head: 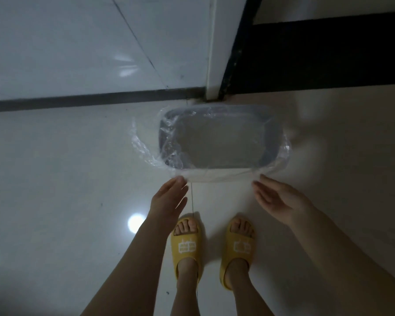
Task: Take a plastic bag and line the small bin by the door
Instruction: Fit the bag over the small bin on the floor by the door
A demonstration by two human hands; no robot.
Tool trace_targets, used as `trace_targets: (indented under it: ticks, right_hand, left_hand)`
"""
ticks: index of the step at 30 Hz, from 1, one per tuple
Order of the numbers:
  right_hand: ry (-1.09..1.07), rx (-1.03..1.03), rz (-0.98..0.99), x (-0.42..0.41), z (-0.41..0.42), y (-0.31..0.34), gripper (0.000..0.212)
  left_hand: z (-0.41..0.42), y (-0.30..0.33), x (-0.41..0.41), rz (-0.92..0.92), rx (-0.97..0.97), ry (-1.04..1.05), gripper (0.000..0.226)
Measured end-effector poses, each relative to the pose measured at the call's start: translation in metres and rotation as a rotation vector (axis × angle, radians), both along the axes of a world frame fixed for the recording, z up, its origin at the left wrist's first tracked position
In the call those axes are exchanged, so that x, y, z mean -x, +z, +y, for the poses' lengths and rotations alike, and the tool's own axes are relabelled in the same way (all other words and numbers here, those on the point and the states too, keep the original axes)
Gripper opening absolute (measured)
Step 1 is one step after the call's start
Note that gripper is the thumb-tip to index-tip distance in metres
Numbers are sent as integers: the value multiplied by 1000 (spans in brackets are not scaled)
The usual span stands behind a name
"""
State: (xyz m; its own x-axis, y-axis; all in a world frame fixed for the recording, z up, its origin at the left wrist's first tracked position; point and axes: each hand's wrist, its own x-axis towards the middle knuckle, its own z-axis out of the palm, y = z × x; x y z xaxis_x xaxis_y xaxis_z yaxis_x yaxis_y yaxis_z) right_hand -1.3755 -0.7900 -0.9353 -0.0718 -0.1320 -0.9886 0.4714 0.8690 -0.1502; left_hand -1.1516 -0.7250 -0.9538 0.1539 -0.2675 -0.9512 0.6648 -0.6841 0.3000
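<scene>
- Floor [55,169]: pale glossy tile, a round light glare near the left forearm. Dark strip ran along the base of the white wall panel behind.
- Left hand [169,197]: fingers spread and relaxed, gripping nothing. Fingertips sat right at the near-left corner of the bag overhang; contact or just short of it, can't tell.
- Plastic bag [144,142]: clear, thin, crinkled. Already inside the bin, its mouth folded out over the rim all round, with extra film bunched on the left side. My read: the overhang was there so the liner wouldn't slip down inside.
- Small bin [163,133]: grey, rounded-rectangle, standing on the floor just in front of the door frame corner [211,83], so at its spot by the door. Looked empty through the film.
- Right hand [276,197]: likewise slack, palm turned inward, holding nothing, just beside the near-right corner of the overhang.
- Both hands flanked the near edge, likely for smoothing or tugging the fold. Lining looked essentially done.
- Yellow slippers [186,249]: white printed patch on each strap, too blurred to read. No other writing visible.
</scene>
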Motion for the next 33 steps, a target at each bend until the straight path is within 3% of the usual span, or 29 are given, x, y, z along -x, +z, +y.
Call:
trace_targets:
  ticks: [2,3,5,7,10,12,14,19,24,29,33]
  right_hand:
    - [81,-63,48,18,0,21,4]
    - [233,-2,186,25,-1,33,12]
    - [759,309,631,27,-9,55,33]
    - [1077,705,802,3,-25,74,47]
    - [1706,1039,731,-58,-56,70,85]
    - [2073,1114,697,-95,-73,54,112]
    - [2264,1154,753,-116,-85,37,130]
    - [2421,1088,781,-126,-97,8,145]
    - [2436,1091,746,-124,-100,-3,147]
    - [2462,1073,753,-124,-102,-8,143]
    - [2469,1049,776,-126,-99,-7,143]
  left_hand:
    - [2,13,-19,-157,12,-13,34]
    - [2,20,-30,-346,30,-40,40]
    - [-7,34,-51,-856,146,-265,48]
    - [-23,47,-63,-1196,413,-669,57]
    - [-56,46,-64,-1238,671,-1222,92]
    - [-73,36,-62,-1179,655,-1438,114]
    - [-81,22,-66,-1118,593,-1547,127]
    - [-82,-2,-82,-1012,567,-1602,137]
    - [-88,-17,-88,-924,659,-1611,144]
    - [-89,-31,-91,-880,746,-1489,144]
    - [-89,-36,-89,-955,582,-1611,141]
